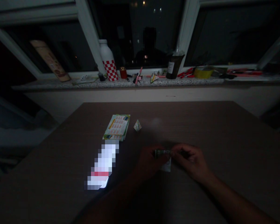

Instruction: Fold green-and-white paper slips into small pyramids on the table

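Both hands meet over the table, right of its middle, in dim light. My left hand (150,160) pinches a small printed paper (166,166) whose upper edge is folded over into a dark printed strip. At that strip's right end, the thumb and fingers of my right hand (189,158) are pressed together on the same paper. Beyond my left hand stands a small pointed folded-paper piece (137,125). Left of that piece lies a stack of printed calendar cards (117,126).
A lit phone (104,163), its screen blurred out, lies on the brown table (196,121) left of my hands. Along the windowsill (144,81) stand a red-and-white checked bottle (109,63), a tan cylinder (50,60), a small jar (123,73), a dark cup (174,67) and pens.
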{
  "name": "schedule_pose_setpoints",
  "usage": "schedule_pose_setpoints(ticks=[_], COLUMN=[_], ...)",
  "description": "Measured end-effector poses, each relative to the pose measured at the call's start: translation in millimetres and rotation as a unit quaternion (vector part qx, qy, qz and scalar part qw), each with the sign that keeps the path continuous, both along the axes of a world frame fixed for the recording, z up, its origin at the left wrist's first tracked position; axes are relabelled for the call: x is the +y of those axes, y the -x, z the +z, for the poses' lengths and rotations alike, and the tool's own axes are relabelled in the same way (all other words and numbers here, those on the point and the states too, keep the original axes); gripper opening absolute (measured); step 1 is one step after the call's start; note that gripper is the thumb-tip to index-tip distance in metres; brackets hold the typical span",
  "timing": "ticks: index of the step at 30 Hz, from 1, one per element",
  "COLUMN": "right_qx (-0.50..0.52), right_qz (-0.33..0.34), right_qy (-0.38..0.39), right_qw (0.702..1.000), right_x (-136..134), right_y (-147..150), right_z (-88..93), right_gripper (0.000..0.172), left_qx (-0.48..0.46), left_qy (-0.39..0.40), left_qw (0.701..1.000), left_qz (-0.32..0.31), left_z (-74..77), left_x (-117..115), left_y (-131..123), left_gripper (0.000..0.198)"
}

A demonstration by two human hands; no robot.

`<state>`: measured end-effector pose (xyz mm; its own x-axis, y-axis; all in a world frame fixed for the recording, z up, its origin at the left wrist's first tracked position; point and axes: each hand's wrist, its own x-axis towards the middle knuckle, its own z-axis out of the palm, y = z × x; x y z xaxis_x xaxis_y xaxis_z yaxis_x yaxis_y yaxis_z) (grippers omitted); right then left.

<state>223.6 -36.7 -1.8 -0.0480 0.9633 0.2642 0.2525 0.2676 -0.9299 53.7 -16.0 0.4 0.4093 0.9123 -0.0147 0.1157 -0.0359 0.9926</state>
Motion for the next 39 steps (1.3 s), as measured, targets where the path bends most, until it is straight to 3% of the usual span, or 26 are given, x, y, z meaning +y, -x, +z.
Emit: schedule_pose_setpoints(ticks=[12, 22, 30, 39], right_qx=[0.033, 0.027, 0.052, 0.068], right_qz=[-0.022, -0.029, -0.037, -0.026], right_qy=[0.018, 0.019, 0.054, 0.064], right_qw=[0.999, 0.999, 0.997, 0.995], right_x=[0, 0, 4, 4], right_y=[4, 7, 10, 13], right_z=[3.1, 0.5, -0.7, -3.3], right_gripper=[0.011, 0.006, 0.010, 0.009], left_qx=[-0.050, 0.037, 0.044, 0.032], left_qy=[-0.013, -0.070, -0.148, -0.125], left_qw=[0.998, 0.997, 0.987, 0.989], left_qz=[0.032, -0.001, 0.041, 0.071], left_z=[-0.6, 2.7, 2.6, 3.6], left_x=[-2, -4, -5, -4], left_y=[-4, -3, -8, -8], left_gripper=[0.021, 0.016, 0.018, 0.021])
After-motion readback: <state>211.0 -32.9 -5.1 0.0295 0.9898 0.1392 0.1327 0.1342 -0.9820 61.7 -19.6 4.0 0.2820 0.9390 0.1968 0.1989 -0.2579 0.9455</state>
